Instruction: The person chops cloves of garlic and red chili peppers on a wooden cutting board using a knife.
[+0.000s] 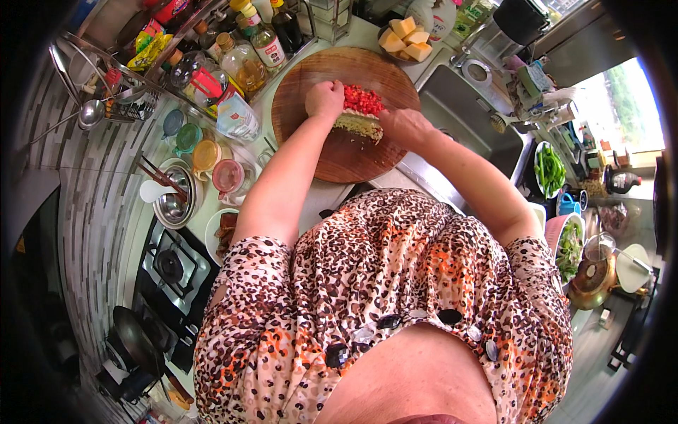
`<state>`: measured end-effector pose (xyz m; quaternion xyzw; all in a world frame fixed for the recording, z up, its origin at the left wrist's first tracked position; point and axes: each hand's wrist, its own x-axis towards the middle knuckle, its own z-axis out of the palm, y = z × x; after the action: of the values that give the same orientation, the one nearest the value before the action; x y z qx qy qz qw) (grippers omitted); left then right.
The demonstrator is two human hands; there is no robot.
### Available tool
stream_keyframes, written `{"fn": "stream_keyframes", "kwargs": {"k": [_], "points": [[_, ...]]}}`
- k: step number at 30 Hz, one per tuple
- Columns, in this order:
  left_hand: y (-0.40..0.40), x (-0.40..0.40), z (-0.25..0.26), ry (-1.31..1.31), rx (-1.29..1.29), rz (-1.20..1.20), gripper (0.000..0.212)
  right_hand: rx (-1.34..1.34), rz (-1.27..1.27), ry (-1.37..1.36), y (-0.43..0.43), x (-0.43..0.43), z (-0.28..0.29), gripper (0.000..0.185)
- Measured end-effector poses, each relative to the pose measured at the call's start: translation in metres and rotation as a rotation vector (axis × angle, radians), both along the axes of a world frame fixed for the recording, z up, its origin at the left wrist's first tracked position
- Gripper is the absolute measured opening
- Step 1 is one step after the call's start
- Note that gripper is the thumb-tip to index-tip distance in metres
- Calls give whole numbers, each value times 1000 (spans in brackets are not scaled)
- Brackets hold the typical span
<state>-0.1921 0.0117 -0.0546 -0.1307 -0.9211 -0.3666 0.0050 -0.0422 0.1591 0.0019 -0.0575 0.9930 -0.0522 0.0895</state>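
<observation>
On a round wooden chopping board (296,132) lie a heap of chopped red pepper (363,99) and a strip of pale minced garlic (357,127). A knife blade (361,115) seems to run between the two heaps, seen as a thin light band. My right hand (407,128) is closed in a fist at the blade's right end and hides the handle. My left hand (325,99) is at the left of the pepper with its fingers curled. Whether those fingers pinch the blade's tip is hidden. A few garlic bits are scattered on the near side.
Right of the board is a steel sink (461,100). Behind stands a bowl of cut orange pumpkin-like chunks (407,40). Bottles (241,61) and lidded jars (228,176) crowd the left, beside nested steel bowls (176,196) and a gas hob (172,265). Green peppers (550,169) lie at right.
</observation>
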Motion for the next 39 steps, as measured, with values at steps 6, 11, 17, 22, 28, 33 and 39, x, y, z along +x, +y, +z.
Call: {"fn": "stream_keyframes", "kwargs": {"k": [6, 11, 17, 22, 28, 33, 39], "points": [[-5, 3, 9, -33, 32, -7, 37, -61, -16, -48, -2, 7, 9, 10], [-8, 12, 0, 12, 50, -40, 37, -88, -84, -36, -17, 24, 8, 10], [-8, 19, 10, 25, 127, -44, 40, -113, -54, -32, -8, 26, 12, 11], [-7, 39, 22, 29, 156, -104, 41, -157, -83, -54, -1, 43, 16, 11], [-9, 64, 5, -2, 88, -68, 39, -173, 23, -89, 17, 46, 4, 14], [-8, 47, 12, 43, 111, -32, 40, -201, 145, 32, 31, 18, -4, 16], [-9, 76, 12, -13, 181, -74, 40, -277, 164, -82, 42, 37, -2, 18]]}}
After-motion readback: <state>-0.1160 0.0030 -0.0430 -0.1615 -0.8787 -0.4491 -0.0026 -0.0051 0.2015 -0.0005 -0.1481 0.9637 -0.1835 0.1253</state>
